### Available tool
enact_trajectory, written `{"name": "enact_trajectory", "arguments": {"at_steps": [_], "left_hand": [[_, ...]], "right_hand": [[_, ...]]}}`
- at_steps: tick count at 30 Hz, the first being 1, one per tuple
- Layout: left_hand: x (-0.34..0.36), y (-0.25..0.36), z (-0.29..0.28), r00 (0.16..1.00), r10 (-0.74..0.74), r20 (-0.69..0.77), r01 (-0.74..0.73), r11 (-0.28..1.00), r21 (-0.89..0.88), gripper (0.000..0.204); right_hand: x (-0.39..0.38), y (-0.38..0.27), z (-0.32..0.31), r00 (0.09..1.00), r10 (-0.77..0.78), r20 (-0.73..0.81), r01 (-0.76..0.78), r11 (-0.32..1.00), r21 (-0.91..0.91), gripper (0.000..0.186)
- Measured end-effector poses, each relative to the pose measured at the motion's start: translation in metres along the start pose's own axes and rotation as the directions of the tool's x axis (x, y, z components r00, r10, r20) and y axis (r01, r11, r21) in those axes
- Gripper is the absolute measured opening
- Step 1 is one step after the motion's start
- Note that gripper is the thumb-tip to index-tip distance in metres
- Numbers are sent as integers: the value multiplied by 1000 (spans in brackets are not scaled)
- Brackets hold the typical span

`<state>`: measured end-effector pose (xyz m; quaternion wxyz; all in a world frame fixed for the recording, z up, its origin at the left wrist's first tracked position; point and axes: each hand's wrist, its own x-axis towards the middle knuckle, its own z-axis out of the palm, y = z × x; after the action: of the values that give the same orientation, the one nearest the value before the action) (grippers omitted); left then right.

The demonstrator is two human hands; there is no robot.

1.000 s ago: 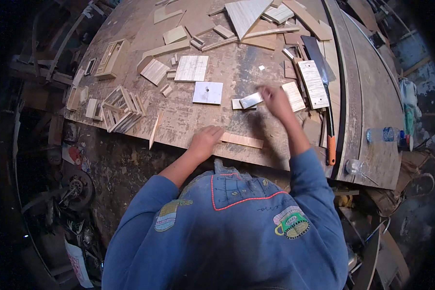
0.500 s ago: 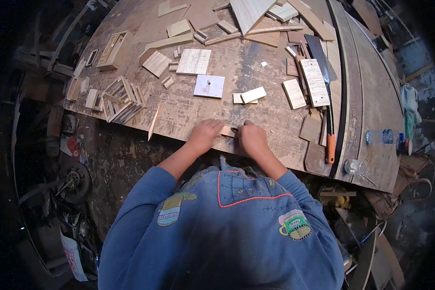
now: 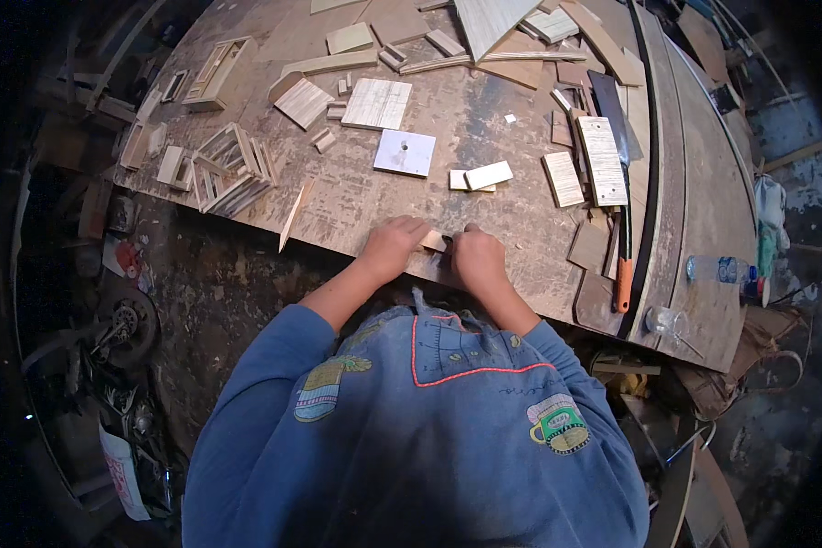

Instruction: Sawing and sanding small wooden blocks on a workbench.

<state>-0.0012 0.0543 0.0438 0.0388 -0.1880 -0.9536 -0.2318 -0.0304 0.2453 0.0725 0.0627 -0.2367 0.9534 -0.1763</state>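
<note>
At the near edge of the workbench, my left hand presses a small pale wood piece against the top, its fingers closed on the piece's left end. My right hand is curled just to the right, gripping a thin dark tool whose tip meets the wood. Most of that tool is hidden by my fingers, so its kind cannot be made out. Beyond my hands lie two short wood strips, one resting partly on the other, and a white square plate with a hole in it.
A slatted wooden frame and a small wooden box frame stand at the left. A handsaw with an orange-tipped handle lies at the right among wood offcuts. Farther right are a plastic bottle and a clear cup.
The whole view has shifted slightly. The small wood piece between my hands is tilted a little differently, while both hands stay at nearly the same place.
</note>
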Motion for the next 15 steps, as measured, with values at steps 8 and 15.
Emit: {"name": "enact_trajectory", "arguments": {"at_steps": [8,15], "left_hand": [[-2,-3,2,1000,-1,14,1,1000,17,36],[-4,-5,3,1000,24,12,-24,1000,-15,36]], "right_hand": [[-17,-26,4,1000,-28,1,28,997,-67,17],[-28,-13,7,982,-76,176,66,996,62,18]]}}
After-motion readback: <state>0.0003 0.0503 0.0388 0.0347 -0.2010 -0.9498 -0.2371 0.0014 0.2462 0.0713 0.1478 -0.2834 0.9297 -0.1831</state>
